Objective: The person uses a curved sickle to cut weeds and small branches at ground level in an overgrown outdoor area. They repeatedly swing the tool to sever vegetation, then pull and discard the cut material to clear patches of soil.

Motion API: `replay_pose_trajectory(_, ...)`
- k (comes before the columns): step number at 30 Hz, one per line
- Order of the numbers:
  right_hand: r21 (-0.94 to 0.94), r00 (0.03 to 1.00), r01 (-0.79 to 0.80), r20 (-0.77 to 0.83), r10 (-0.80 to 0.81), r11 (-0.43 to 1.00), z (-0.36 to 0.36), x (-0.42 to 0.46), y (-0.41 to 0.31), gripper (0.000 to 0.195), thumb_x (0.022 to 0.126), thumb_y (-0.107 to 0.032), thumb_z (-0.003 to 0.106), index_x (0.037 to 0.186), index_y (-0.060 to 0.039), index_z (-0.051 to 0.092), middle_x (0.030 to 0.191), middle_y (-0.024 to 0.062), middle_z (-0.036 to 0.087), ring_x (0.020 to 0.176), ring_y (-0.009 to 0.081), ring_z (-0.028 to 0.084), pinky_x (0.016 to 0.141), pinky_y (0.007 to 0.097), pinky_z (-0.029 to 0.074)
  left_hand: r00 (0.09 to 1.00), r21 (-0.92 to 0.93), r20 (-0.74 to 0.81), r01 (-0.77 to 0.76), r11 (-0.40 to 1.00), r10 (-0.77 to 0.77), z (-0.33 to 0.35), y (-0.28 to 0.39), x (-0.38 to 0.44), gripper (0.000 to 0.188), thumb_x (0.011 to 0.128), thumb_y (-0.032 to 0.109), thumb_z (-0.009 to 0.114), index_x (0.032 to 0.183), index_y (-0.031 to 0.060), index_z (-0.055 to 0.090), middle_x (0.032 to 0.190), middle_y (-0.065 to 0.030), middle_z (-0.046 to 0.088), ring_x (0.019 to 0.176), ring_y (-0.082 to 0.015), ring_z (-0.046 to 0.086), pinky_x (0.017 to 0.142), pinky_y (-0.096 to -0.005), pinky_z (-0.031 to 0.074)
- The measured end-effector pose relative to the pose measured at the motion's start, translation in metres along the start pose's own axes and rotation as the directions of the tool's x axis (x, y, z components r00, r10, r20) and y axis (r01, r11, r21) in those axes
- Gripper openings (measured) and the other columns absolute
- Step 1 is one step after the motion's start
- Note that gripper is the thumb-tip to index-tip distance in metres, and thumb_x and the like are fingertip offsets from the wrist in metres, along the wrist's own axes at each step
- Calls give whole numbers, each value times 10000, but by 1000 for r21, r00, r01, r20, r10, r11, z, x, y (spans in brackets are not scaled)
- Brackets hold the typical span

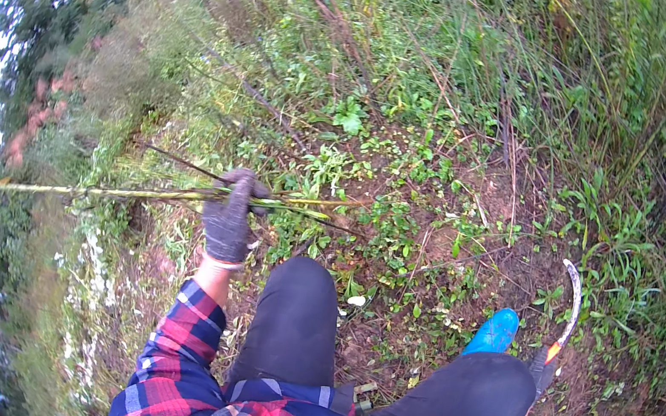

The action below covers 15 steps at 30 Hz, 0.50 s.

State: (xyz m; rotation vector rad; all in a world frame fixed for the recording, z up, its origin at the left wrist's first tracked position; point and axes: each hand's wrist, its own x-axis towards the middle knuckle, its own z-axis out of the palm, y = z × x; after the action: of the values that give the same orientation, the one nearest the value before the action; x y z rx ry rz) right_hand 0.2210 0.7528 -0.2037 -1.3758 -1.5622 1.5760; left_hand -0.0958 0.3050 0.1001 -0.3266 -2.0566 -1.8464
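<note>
My left hand (227, 221), in a dark knit work glove, is closed around a small bundle of cut plant stalks (128, 193). The stalks lie sideways across the palm, some green and some dark, with their leafy ends running off to the left. Down at the right, beside my right knee, my right hand (543, 367) grips a sickle (574, 305); the knee partly covers that hand. Its curved, pale-edged blade points up and away from me, with an orange band where it meets the handle. A blue boot (494, 330) shows beyond the knee.
Low weeds (398, 205) grow on brown soil ahead of me. Tall grass (620, 102) stands at the upper right, and a dark woody stem (318, 2) leans across the top. Trees (55, 37) line the left side. Dry stems stick up at several places.
</note>
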Motion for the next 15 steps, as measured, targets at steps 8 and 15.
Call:
replay_pose_trajectory(8, -265, 936, 297, -111, -335, 917, 6, -13, -32, 431, 888, -394, 576, 1184, -84, 543, 636, -3, 489, 514, 98, 453, 458, 307, 363, 764, 59, -645, 56, 997, -5, -250, -62, 12, 253, 890, 282, 588, 1070, 105, 577, 913, -22, 602, 756, -116, 571, 579, -259, 496)
replay_pose_trajectory(15, -439, 987, 101, -69, -146, 893, 25, -71, -88, 414, 873, -455, 540, 879, -47, 616, 656, 97, 586, 618, 221, 583, 551, 385, 424, 436, 11, -788, 716, 698, -435, -414, -163, -103, 269, 899, 308, 555, 1096, 125, 565, 852, -27, 586, 681, -138, 555, 541, -305, 488)
